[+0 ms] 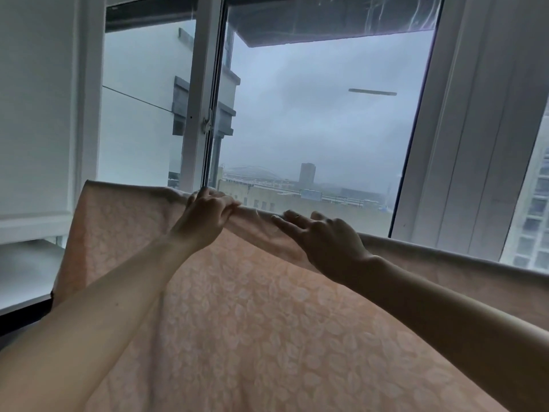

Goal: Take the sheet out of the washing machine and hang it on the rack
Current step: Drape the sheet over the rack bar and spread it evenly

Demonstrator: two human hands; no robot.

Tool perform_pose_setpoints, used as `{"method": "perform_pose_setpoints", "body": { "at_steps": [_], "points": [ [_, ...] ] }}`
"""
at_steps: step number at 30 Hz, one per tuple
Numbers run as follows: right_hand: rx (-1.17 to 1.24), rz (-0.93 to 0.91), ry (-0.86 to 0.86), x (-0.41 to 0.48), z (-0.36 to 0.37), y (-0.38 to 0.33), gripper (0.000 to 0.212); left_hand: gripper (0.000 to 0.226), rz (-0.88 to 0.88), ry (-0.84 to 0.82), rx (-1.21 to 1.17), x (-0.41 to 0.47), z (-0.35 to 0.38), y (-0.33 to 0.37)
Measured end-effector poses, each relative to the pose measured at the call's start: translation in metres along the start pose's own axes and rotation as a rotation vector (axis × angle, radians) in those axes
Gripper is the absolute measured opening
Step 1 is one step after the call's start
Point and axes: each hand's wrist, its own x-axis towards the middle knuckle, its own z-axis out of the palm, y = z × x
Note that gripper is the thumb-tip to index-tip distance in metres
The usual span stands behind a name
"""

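The sheet (255,322) is peach-pink with a pale leaf pattern and fills the lower half of the view. Its top fold runs in a line from the left to the right edge, draped over something hidden beneath it; the rack itself cannot be seen. My left hand (205,221) pinches the top fold near the middle, fingers closed on the cloth. My right hand (323,236) is just to its right, fingers spread and lying on the same fold, thumb raised. The washing machine is out of view.
A large window (312,129) stands right behind the sheet, with a white frame post (202,93) and a latch (207,121). White wall panels flank it left and right. A sill or ledge (26,272) lies at the lower left.
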Motion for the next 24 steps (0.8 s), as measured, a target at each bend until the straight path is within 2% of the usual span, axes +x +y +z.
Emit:
{"method": "perform_pose_setpoints", "body": {
  "at_steps": [3,6,9,14,16,24],
  "points": [
    [-0.018,0.006,0.019,0.002,0.005,-0.004,0.091,0.015,0.109,0.084,0.039,0.000,-0.005,-0.013],
    [-0.019,0.005,0.065,0.002,0.006,-0.009,0.086,0.012,0.065,0.140,0.086,-0.003,-0.006,-0.024],
    [0.049,0.034,0.105,0.002,0.005,-0.011,0.073,0.012,-0.046,0.206,0.098,-0.019,0.002,-0.032],
    [0.041,0.110,0.089,0.011,0.003,-0.020,0.046,0.012,0.030,0.227,0.136,-0.029,0.011,-0.039],
    [0.074,0.150,0.078,0.021,0.002,-0.026,0.041,0.012,0.054,0.218,0.135,-0.026,0.009,-0.040],
    [0.075,0.110,-0.013,0.052,0.010,-0.045,0.052,0.016,0.170,0.239,0.140,-0.035,0.009,-0.050]
  ]
}}
